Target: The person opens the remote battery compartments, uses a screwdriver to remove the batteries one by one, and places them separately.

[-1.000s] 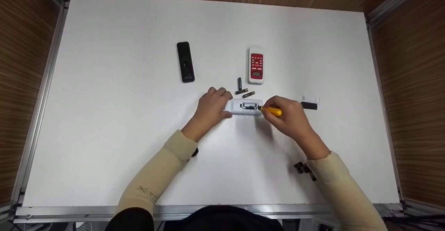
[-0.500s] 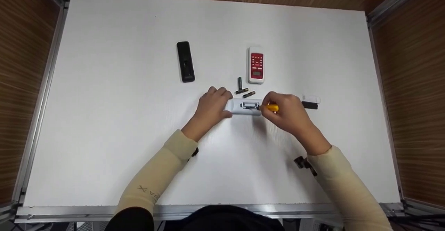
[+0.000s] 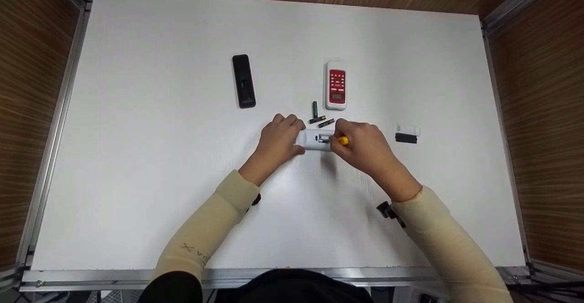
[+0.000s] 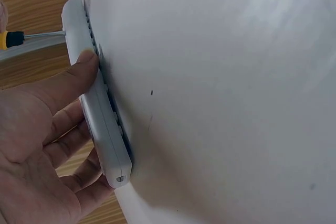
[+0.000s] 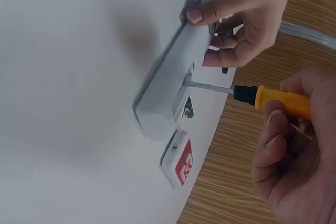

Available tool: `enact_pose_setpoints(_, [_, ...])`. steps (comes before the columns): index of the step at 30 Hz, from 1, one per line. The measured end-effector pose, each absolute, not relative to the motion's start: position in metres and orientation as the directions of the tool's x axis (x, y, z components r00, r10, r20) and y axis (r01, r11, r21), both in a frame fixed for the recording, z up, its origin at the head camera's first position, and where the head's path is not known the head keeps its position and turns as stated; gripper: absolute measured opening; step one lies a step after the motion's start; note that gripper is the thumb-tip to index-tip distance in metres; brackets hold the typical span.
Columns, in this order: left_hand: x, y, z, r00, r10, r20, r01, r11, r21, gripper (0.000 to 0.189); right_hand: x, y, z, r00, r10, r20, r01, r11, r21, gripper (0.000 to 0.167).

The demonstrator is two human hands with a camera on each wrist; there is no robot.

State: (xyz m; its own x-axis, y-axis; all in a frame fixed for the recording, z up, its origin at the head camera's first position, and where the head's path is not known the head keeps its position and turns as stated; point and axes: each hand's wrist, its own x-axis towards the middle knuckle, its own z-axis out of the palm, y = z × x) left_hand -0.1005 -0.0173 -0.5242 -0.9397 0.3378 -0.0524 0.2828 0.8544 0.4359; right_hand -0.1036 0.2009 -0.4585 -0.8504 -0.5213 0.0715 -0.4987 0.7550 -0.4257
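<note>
Right fingers [image 5: 277, 129] pinch screwdriver [image 5: 268, 98] | left fingers [image 4: 68, 142] grip white remote [image 5: 168, 77] | left sleeve [image 3: 207, 225]: "X"

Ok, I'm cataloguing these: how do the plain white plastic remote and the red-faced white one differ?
The plain white remote lies back up, gripped by the left hand; the red-faced white remote lies buttons up, untouched. The plain one lies crosswise, the other front to back. Both are oblong.

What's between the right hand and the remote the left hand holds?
The metal shaft of a yellow-handled screwdriver, as the right wrist view shows.
</note>
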Motion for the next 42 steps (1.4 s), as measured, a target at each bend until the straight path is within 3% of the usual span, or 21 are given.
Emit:
enact_pose_setpoints(8, [-0.101,-0.017,-0.523,-0.941,0.335,-0.048,0.280,0.851,0.445,0.051,-0.099,0.197,-0.459,-0.831,-0.553,0.059,-0.526,0.749,-0.403,0.012])
enact_pose_setpoints(15, [-0.101,-0.017,-0.525,-0.942,0.332,-0.055,0.270,0.842,0.467,0.050,-0.112,0.204,-0.458,-0.892,-0.438,-0.111,-0.314,0.778,-0.544,0.017])
enact_pose_setpoints(18, [-0.100,-0.017,-0.527,-0.940,0.335,-0.058,0.269,0.838,0.475,0.051,-0.113,0.209,-0.465,-0.906,-0.402,-0.129,-0.256,0.766,-0.589,0.019])
enact_pose_setpoints(24, [-0.100,-0.017,-0.527,-0.938,0.343,-0.046,0.285,0.841,0.461,0.053,-0.096,0.217,-0.476,-0.923,-0.385,0.005,-0.313,0.742,-0.593,0.016])
enact_pose_setpoints(33, [-0.099,-0.017,-0.526,-0.939,0.343,-0.039,0.289,0.844,0.452,0.050,-0.074,0.231,-0.500,-0.876,-0.416,0.244,-0.478,0.679,-0.558,0.009])
enact_pose_setpoints(42, [-0.099,-0.018,-0.527,-0.941,0.337,-0.045,0.279,0.842,0.461,0.051,-0.068,0.232,-0.512,-0.843,-0.438,0.313,-0.538,0.661,-0.523,0.012])
